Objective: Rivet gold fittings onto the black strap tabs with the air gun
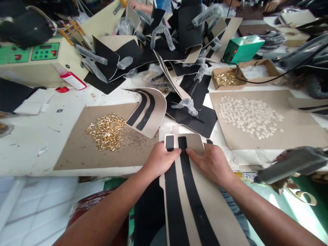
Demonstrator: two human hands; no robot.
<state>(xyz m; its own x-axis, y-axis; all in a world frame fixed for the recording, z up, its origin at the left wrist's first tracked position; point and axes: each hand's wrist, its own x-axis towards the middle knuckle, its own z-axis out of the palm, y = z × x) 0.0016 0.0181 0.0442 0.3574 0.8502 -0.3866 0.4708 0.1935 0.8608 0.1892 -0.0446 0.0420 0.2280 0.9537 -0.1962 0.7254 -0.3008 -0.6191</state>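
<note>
A long beige panel [217, 205] with two black strips runs from the table's front edge down over my lap. My left hand [162, 157] grips its left edge near the far end, thumb on the black strip. On the other side, my right hand [211, 162] holds the right edge, its thumb pointing at the same strip. Both thumb tips lie close together beside a small dark spot on the strip. The fingers underneath the panel are hidden. Just beyond lies a curved beige piece with black strips [150, 111], beside a pile of gold metal pieces [109, 131].
Small clear pieces [251, 116] cover brown paper at the right. Black and beige panels with plastic-wrapped parts are heaped at the back. A green box [243, 48] stands behind a carton of gold pieces [228, 78]. A machine [43, 65] is at the left, a grey tool [289, 165] at right.
</note>
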